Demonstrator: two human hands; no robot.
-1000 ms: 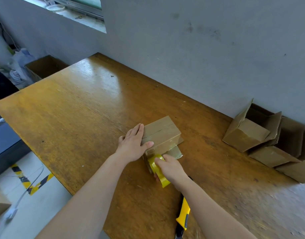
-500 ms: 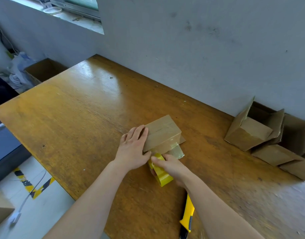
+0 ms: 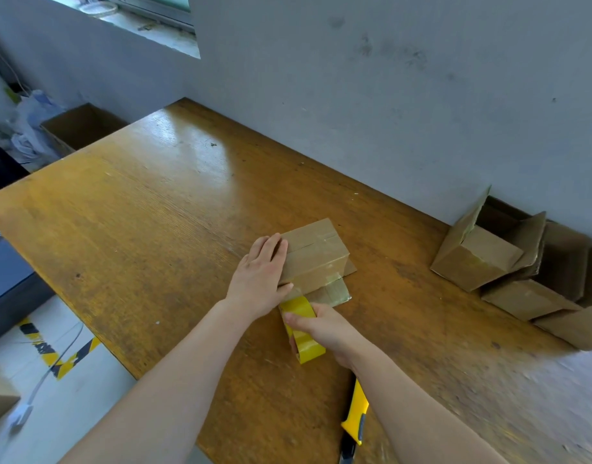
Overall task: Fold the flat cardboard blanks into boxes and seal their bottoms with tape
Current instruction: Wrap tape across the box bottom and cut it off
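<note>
A small folded cardboard box lies bottom-up on the wooden table, with a shiny strip of tape along its seam. My left hand rests flat against the box's left side, fingers straight and thumb at the near edge. Just in front of the box, my right hand grips a yellow tape roll. The tape runs from the roll up onto the near face of the box. A loose flap sticks out flat at the box's near right side.
Several finished boxes are piled against the grey wall at the right. A yellow utility knife lies near the front edge under my right forearm. An open carton stands on the floor beyond the table's left end.
My right hand has pulled the tape roll back toward me, away from the box's near face. My left hand has stayed on the box's left side.
</note>
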